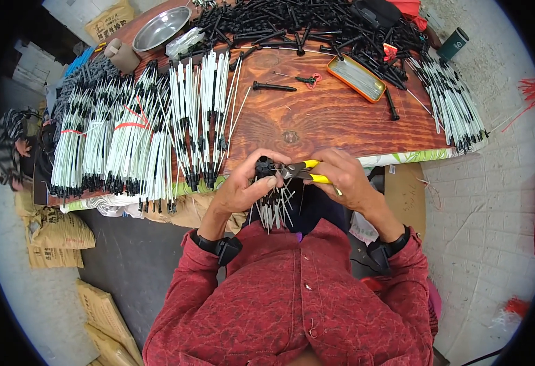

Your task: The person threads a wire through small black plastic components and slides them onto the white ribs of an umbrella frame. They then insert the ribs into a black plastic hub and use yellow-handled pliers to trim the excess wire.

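Observation:
Just off the table's near edge, my left hand [243, 185] is closed round a black plastic hub [263, 163]. White ribs [271, 213] with dark joints hang below it, like those of an umbrella frame. My right hand [345, 177] grips yellow-handled pliers [320, 179]. The pliers' jaws meet the work beside my left fingertips; what lies between them is too small to make out. Left of my hands, bundles of white ribs with black joints [127, 140] lie on the table, some tied with red bands. A looser group of ribs [197, 110] is beside them.
A heap of black plastic tubes [267, 27] covers the far side of the wooden table [292, 125]. Nearer are an orange-rimmed tin of thin wires [357, 78], small scissors [307, 80] and a single black tube [274, 86]. A metal bowl [161, 28] stands far left, more ribs [453, 104] right.

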Motion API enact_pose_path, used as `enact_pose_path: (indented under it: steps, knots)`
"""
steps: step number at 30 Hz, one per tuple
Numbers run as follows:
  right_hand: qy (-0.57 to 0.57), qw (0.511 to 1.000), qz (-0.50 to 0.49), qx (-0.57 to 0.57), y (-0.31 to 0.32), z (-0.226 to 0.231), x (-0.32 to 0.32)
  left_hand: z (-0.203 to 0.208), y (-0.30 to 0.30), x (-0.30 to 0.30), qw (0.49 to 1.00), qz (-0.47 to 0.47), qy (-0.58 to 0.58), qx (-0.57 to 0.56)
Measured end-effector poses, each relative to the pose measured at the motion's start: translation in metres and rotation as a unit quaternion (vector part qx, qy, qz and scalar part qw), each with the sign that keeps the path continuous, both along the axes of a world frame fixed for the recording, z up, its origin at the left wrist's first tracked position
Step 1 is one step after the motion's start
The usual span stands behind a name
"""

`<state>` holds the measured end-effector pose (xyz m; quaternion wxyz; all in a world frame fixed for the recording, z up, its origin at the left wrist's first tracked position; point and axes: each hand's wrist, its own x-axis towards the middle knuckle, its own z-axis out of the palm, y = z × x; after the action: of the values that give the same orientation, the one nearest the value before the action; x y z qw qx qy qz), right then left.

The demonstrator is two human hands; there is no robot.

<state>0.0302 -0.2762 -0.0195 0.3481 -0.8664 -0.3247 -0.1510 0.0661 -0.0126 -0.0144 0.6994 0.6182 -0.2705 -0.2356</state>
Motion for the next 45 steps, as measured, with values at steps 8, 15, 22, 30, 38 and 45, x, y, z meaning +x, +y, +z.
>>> enact_pose_path:
  steps: [8, 15, 22, 30, 38, 45]
  knots:
    - [0.046, 0.995, -0.038, 0.082, 0.003, 0.013, -0.013, 0.003, 0.006, 0.005, 0.998, -0.043, -0.052, -0.018]
    - [0.035, 0.974, -0.026, 0.224, 0.046, 0.012, -0.009, 0.004, 0.001, 0.000, 0.998, -0.010, -0.054, 0.014]
    - [0.115, 0.955, -0.047, 0.269, 0.057, 0.012, -0.017, 0.005, -0.001, -0.007, 0.990, 0.032, -0.122, 0.066]
    - [0.198, 0.934, -0.109, 0.278, 0.059, 0.020, -0.023, 0.007, -0.011, -0.013, 0.986, 0.056, -0.112, 0.111]
    - [0.156, 0.947, -0.071, 0.270, 0.056, 0.022, -0.019, 0.001, -0.007, -0.008, 0.984, 0.055, -0.145, 0.087]
    - [0.038, 0.965, -0.105, 0.237, 0.060, 0.007, -0.024, 0.002, -0.006, -0.009, 0.989, 0.042, -0.099, 0.104]
